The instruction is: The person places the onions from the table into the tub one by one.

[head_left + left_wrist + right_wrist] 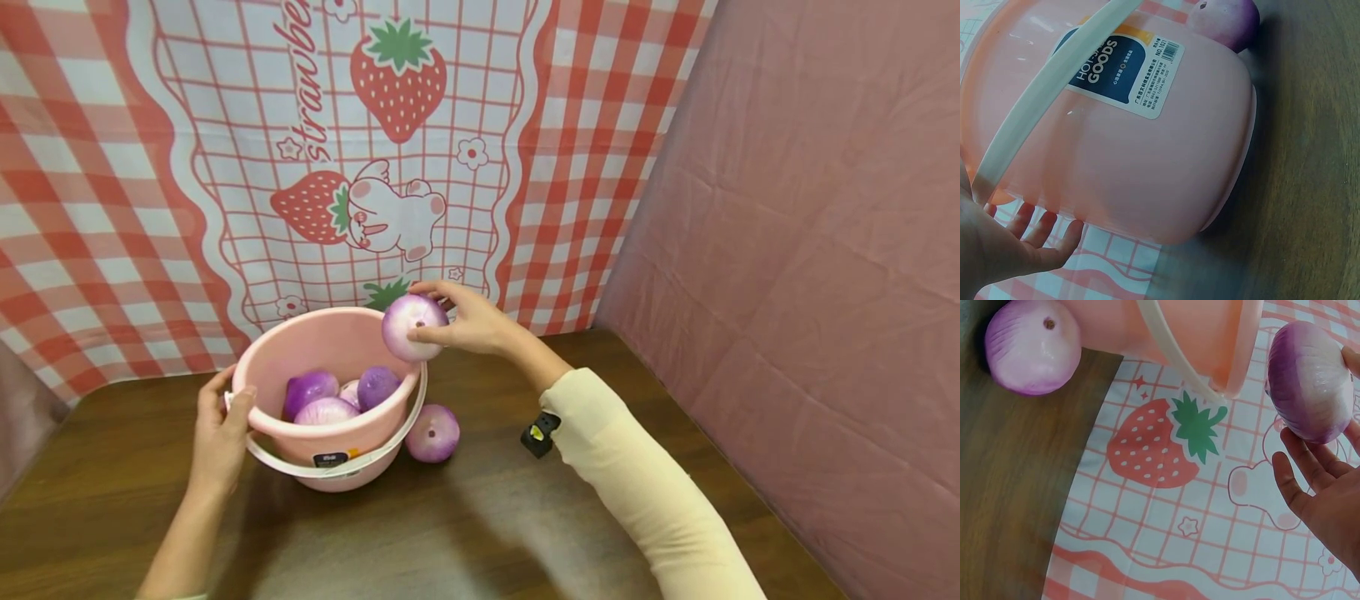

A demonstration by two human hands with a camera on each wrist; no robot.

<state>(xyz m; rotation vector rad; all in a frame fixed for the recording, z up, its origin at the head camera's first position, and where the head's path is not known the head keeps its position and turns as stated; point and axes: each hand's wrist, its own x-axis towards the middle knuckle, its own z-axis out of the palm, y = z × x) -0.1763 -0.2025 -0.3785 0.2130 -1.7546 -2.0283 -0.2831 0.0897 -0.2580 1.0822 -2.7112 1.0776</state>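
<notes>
A pink bucket with a white handle stands on the table, several purple onions inside it. My left hand grips its rim at the left, thumb over the edge and fingers along the outer wall. Above the bucket's right rim, my right hand holds a purple-and-white onion between thumb and fingers. The right wrist view shows that onion in the fingers, apart from the bucket. Another onion sits on the table against the bucket's right side.
A brown wooden table lies under everything. Behind it hangs a red-checked cloth with strawberry prints. Pink fabric closes off the right side. A small black device is strapped at the right sleeve's cuff.
</notes>
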